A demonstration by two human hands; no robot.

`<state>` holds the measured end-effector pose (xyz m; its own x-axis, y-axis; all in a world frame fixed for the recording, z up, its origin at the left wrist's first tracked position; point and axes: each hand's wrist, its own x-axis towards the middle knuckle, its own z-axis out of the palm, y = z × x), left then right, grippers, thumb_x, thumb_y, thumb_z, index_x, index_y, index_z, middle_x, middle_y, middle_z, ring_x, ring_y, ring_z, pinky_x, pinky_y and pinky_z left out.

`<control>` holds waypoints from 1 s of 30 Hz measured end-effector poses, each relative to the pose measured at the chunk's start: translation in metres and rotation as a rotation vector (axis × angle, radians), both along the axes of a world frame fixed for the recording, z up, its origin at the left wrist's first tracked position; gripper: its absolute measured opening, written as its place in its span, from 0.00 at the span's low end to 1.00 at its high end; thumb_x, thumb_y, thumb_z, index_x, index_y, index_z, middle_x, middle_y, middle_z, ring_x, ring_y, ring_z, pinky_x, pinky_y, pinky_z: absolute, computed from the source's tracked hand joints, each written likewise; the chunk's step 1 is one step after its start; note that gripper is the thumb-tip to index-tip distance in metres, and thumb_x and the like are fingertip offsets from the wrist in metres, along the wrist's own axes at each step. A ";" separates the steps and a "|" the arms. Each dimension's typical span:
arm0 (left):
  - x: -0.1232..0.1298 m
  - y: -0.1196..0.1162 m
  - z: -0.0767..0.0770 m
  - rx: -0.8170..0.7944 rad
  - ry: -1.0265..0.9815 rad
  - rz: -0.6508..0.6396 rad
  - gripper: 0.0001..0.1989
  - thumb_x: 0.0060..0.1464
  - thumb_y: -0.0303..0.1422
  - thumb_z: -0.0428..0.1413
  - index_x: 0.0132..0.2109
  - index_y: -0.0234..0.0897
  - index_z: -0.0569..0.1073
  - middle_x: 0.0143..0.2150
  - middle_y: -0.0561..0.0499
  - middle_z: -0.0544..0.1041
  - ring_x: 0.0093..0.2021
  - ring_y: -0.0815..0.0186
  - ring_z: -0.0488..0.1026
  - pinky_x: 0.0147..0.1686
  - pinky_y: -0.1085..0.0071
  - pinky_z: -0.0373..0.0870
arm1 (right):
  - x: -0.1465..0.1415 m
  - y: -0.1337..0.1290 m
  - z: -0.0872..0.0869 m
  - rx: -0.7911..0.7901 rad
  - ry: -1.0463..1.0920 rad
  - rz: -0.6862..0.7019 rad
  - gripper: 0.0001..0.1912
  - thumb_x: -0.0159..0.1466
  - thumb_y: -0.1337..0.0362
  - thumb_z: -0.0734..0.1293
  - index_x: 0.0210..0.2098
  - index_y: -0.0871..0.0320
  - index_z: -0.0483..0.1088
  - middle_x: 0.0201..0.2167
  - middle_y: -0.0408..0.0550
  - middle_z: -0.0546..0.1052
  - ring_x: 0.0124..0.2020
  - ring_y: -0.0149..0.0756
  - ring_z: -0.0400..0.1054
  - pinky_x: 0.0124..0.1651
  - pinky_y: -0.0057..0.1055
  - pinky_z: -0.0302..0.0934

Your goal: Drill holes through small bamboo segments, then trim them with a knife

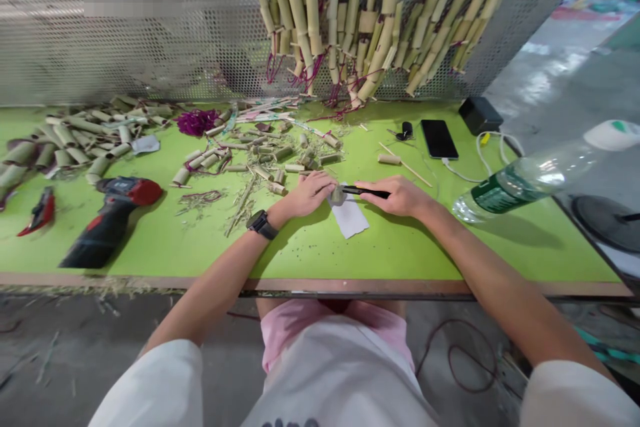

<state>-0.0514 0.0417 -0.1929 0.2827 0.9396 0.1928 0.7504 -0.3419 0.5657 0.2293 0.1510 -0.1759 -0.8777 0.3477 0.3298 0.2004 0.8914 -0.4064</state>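
Note:
My left hand (311, 193) rests on the table with its fingers closed at a short, round, grey-green bamboo piece (339, 196). This piece sits on a torn sheet of white paper (351, 220). From the right, my right hand (400, 196) grips a slim black hand tool (367, 192), which looks like a cutter. Its tip points left and meets the bamboo piece or lies right beside it; the exact contact is too small to make out. Dark specks are scattered on the green table in front of the paper.
Cut bamboo pieces (80, 137) and shavings lie left and behind, near purple string (198, 122), a cordless drill (113, 217) and red pruning shears (41, 211). A phone (439, 139) and plastic bottle (520, 180) stand right. Strung bamboo (383, 57) hangs on the perforated metal panel (210, 47).

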 end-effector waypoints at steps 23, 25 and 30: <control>-0.003 -0.001 0.005 0.008 -0.026 0.031 0.25 0.78 0.49 0.38 0.48 0.41 0.75 0.49 0.44 0.79 0.51 0.53 0.71 0.58 0.50 0.64 | -0.010 -0.011 0.003 0.068 -0.115 -0.142 0.20 0.77 0.55 0.62 0.60 0.55 0.78 0.51 0.54 0.86 0.34 0.41 0.78 0.31 0.34 0.63; -0.003 0.000 0.004 0.009 -0.025 0.035 0.25 0.78 0.48 0.38 0.49 0.42 0.76 0.49 0.44 0.80 0.51 0.52 0.72 0.58 0.50 0.64 | -0.013 -0.009 0.000 0.070 -0.127 -0.148 0.20 0.78 0.55 0.60 0.59 0.57 0.77 0.49 0.56 0.85 0.33 0.40 0.76 0.30 0.33 0.62; -0.003 0.002 0.003 -0.003 -0.016 0.030 0.25 0.78 0.47 0.38 0.50 0.41 0.76 0.51 0.43 0.80 0.52 0.51 0.72 0.58 0.49 0.63 | -0.021 -0.004 -0.009 0.114 -0.114 -0.133 0.22 0.79 0.52 0.58 0.53 0.59 0.77 0.43 0.58 0.83 0.35 0.44 0.74 0.32 0.37 0.65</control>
<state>-0.0545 0.0432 -0.1903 0.2509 0.9482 0.1947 0.7514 -0.3176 0.5784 0.2085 0.1475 -0.1844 -0.8606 0.4288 0.2747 0.3582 0.8931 -0.2721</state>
